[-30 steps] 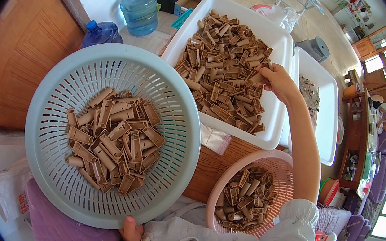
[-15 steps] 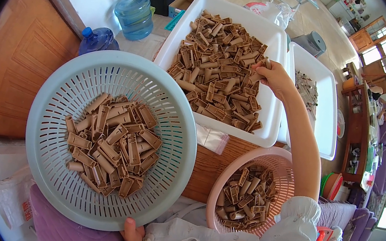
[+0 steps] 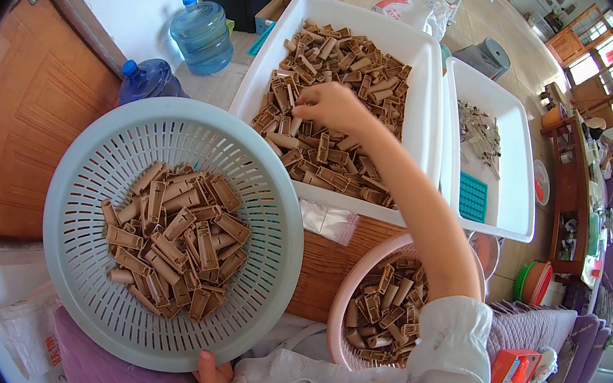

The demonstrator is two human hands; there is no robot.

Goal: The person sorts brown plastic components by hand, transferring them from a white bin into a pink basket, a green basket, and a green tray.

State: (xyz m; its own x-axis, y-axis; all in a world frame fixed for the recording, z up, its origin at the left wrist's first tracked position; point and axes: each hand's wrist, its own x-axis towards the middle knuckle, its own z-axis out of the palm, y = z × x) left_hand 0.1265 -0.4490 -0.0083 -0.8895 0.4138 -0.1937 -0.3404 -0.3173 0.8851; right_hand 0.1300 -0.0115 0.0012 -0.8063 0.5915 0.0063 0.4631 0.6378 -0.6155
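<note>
My left hand (image 3: 214, 373) grips the near rim of a large grey-blue slotted plastic basket (image 3: 71, 270), its thumb against the rim and its other fingers mostly hidden. A heap of brown plastic casings (image 3: 181, 234), trough-shaped and hollow, lies in the basket. Over the left part of a deep white tub (image 3: 424, 152) is my right hand (image 3: 329, 108), fingers pinched together on a brown plastic casing (image 3: 296, 124) that is partly hidden. Many similar brown casings (image 3: 367, 92) fill the tub beneath that hand.
Under my right forearm stands a pink basket (image 3: 342, 313) of smaller-looking brown casings. Clear plastic bags (image 3: 327, 222) lie on the wooden table (image 3: 320, 272). A second white tub (image 3: 512, 177) at right holds thin clear parts and a teal grid tray (image 3: 472, 197). Blue water jugs (image 3: 203, 36) stand far left.
My right hand has swung left across the white tub, from its right side to its left part. My left hand stays at the basket rim. The view has shifted slightly.
</note>
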